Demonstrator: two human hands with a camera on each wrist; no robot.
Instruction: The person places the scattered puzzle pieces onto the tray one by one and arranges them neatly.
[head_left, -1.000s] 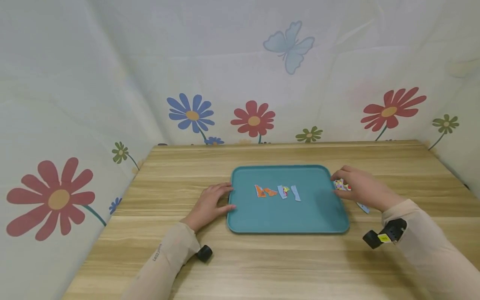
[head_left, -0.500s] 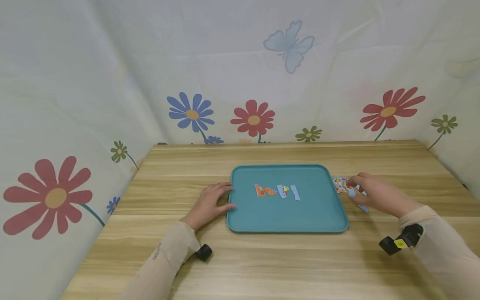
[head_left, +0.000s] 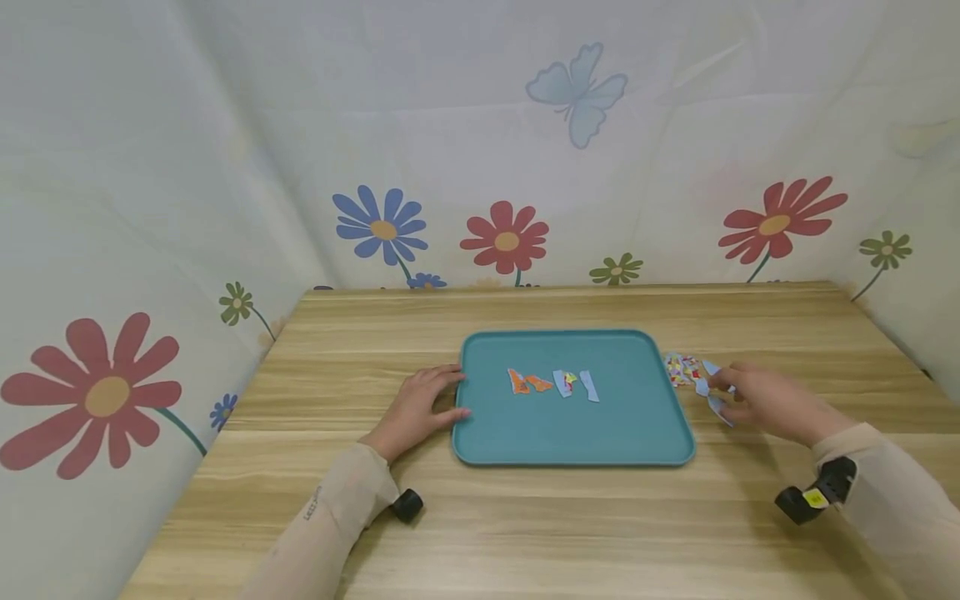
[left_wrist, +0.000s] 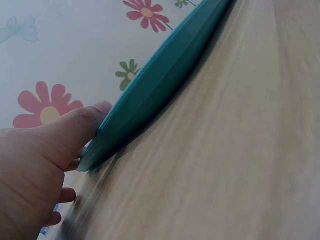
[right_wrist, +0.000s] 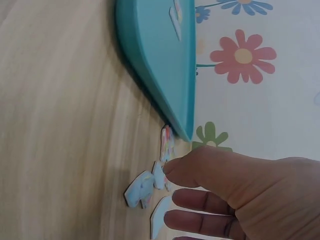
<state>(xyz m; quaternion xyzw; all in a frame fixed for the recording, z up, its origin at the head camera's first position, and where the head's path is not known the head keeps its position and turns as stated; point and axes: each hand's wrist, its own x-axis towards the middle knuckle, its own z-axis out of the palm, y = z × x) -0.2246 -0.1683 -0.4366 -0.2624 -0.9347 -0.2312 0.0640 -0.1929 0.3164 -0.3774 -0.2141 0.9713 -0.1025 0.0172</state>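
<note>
My left hand rests at the left rim of a teal tray, thumb and fingers spread apart along it. The left wrist view shows the thumb lying on the rim. On the tray lie a few flat, irregular puzzle pieces: orange ones, a pale blue one with a coloured print and a plain pale blue strip. Right of the tray, my right hand hovers at more pieces, its fingers partly covering them. In the right wrist view, its fingertips are close beside pale blue pieces, thumb and fingers apart.
Several colourful printed pieces lie on the wooden table against the tray's right edge. A white cloth printed with flowers and a butterfly hangs behind and beside the table.
My right hand has moved right, away from the tray's edge and across the loose pieces, uncovering the colourful ones. The left hand, the tray and the pieces on it have stayed put.
</note>
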